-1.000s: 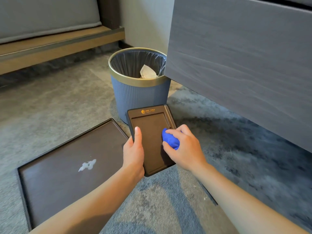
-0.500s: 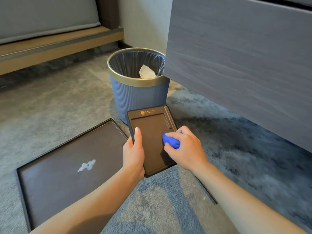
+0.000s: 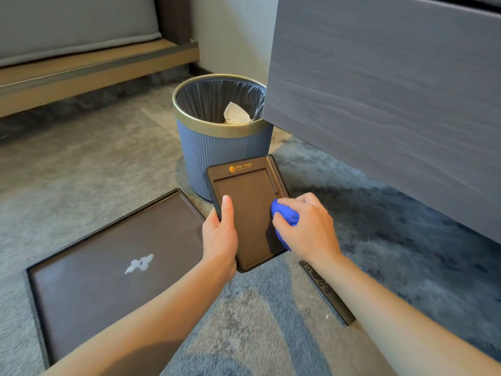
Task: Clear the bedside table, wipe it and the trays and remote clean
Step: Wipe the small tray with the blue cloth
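Small tray (image 3: 249,213) gripped in left hand (image 3: 220,234); right hand (image 3: 306,226), clenched on blue cloth (image 3: 284,214), has slid toward right edge, wiping continues; large tray (image 3: 81,294) unwiped.

A small dark brown rectangular tray (image 3: 248,213) with rounded corners, a raised rim and a gold logo at its far end is held tilted above the carpet. A bunched bright blue cloth (image 3: 285,215) presses on its right side. A large dark brown rectangular tray (image 3: 95,272) lies flat on the carpet to the left, a white splotch (image 3: 139,263) near its middle. A slim black remote control (image 3: 326,291) lies on the carpet to the right, partly hidden by a forearm.
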